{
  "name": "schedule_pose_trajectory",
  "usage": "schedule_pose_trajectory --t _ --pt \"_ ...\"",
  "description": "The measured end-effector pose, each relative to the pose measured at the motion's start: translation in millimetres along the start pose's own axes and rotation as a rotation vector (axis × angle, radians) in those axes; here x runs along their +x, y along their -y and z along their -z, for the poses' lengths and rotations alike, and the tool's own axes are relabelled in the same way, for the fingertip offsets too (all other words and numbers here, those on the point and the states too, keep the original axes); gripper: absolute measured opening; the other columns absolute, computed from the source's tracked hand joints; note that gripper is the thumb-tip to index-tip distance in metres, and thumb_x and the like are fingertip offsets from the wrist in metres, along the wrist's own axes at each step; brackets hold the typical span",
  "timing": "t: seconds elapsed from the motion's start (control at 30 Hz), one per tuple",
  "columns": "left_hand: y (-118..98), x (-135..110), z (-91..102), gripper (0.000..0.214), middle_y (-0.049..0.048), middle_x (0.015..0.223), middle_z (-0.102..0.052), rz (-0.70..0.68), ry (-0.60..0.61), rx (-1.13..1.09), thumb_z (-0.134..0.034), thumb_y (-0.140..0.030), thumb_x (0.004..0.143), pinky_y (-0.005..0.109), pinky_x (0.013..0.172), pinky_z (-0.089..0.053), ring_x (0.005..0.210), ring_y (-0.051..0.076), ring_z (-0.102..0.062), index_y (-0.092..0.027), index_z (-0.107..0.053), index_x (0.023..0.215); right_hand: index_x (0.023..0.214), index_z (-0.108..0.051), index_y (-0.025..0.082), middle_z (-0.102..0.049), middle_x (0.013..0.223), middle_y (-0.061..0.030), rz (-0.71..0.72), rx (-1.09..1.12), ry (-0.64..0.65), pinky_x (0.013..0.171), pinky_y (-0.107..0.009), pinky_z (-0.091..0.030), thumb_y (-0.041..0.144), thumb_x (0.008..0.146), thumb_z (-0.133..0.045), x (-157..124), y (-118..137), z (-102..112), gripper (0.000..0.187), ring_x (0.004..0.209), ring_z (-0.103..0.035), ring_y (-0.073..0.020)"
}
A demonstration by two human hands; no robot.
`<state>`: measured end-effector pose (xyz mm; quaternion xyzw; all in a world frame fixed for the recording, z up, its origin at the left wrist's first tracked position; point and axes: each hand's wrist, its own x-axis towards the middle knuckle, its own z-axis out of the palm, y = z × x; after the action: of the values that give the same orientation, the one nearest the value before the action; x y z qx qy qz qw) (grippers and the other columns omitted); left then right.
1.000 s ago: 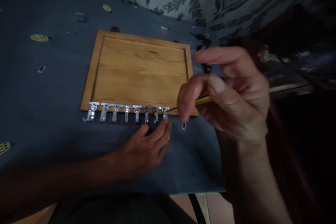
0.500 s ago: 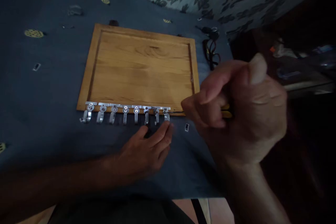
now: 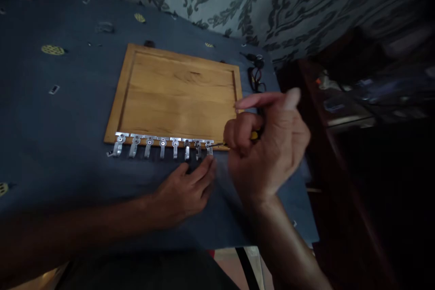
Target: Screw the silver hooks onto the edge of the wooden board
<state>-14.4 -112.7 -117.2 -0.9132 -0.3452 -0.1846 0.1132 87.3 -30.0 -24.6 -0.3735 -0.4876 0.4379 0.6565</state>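
A framed wooden board lies flat, with a row of several metal hooks along its near edge. My right hand is wrapped round a screwdriver with a yellow-and-black handle; most of the handle is hidden in the fist. Its thin shaft points left, and the tip reaches the rightmost hook. Below that hook, my left hand presses its fingertips against the hook's lower end, thumb near a neighbouring hook. Whether its fingers pinch the hook I see only in part.
A blue cloth with yellow patterned spots covers the table. Keys and dark-framed glasses lie beyond the board's right side. A loose metal hook rests at the back left. Patterned fabric hangs behind; dark furniture stands right.
The view has shifted, so the board appears slightly lower. My right hand has turned and moved left in the picture, its index finger now extended. My left hand stays at the rightmost hook.
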Motion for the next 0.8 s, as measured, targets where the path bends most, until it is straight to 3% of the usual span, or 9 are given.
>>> schedule_pose_trajectory --t 0.1,0.3,0.43,0.6,0.8 --pt "0 -1 0.5 0.019 0.0145 0.14 -0.065 0.01 -0.017 0.031 -0.057 -0.018 0.098 0.034 0.069 -0.045 0.134 0.029 -0.056 -0.013 -0.073 0.106 0.074 -0.069 0.022 -0.027 0.039 0.0114 -0.018 -0.024 0.195 0.033 -0.023 -0.02 0.049 0.1 -0.058 9 7 8 0.039 0.031 -0.02 -0.0067" --pt "0 -3 -0.5 0.021 0.0186 0.144 -0.061 -0.022 -0.001 0.036 -0.062 -0.02 0.094 0.035 0.069 -0.047 0.139 0.032 -0.053 -0.011 -0.071 0.11 0.071 -0.071 0.022 -0.029 0.038 0.0111 0.087 0.065 0.116 0.035 -0.022 -0.025 0.033 0.101 -0.058 6 30 27 0.035 0.03 -0.021 -0.0065" --pt "1 3 3.5 0.016 0.0145 0.135 -0.068 0.006 -0.066 0.028 -0.058 -0.017 0.097 0.032 0.065 -0.045 0.13 0.028 -0.061 -0.012 -0.073 0.101 0.072 -0.071 0.02 -0.029 0.038 0.0112 0.043 0.102 0.083 0.034 -0.021 -0.023 0.036 0.1 -0.061 -4 21 42 0.034 0.029 -0.016 -0.0053" --pt "6 8 12.4 0.019 0.0135 0.133 -0.069 -0.022 0.009 -0.002 -0.055 -0.018 0.099 0.03 0.064 -0.044 0.127 0.026 -0.062 -0.013 -0.074 0.101 0.073 -0.071 0.02 -0.026 0.039 0.0106 0.022 0.13 0.095 0.034 -0.021 -0.024 0.037 0.102 -0.055 -12 6 51 0.037 0.029 -0.017 -0.0061" --pt "4 4 11.5 0.021 0.0116 0.14 -0.065 -0.006 0.051 -0.032 -0.056 -0.02 0.099 0.033 0.068 -0.045 0.133 0.027 -0.055 -0.014 -0.073 0.108 0.073 -0.073 0.023 -0.025 0.039 0.0113 -0.037 0.088 0.056 0.033 -0.023 -0.024 0.031 0.104 -0.054 -8 14 55 0.036 0.029 -0.017 -0.0065"
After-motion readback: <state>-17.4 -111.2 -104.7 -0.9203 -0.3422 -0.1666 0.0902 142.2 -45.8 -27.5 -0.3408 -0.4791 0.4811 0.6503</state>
